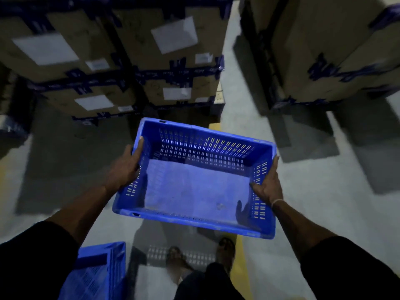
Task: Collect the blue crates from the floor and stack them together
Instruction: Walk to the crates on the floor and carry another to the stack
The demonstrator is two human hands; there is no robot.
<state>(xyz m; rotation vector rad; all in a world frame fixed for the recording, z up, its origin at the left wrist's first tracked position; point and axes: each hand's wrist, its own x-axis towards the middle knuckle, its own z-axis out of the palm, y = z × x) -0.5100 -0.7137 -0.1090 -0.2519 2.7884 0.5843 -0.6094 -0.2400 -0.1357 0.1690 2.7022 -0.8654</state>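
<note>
An empty blue crate (pixel 194 182) with slotted walls is held in the air in front of me, above the floor, its opening facing up. My left hand (pixel 125 167) grips its left short wall, thumb over the rim. My right hand (pixel 268 185) grips the right short wall, fingers inside. A second blue crate (pixel 99 271) stands on the floor at the lower left, partly hidden by my left sleeve.
Stacked cardboard boxes (pixel 134 53) with blue tape and white labels stand ahead on a pallet. More boxes (pixel 329 50) stand at the right. A grey floor aisle (pixel 233 87) runs between them. A yellow floor line (pixel 238 269) passes by my feet (pixel 225 250).
</note>
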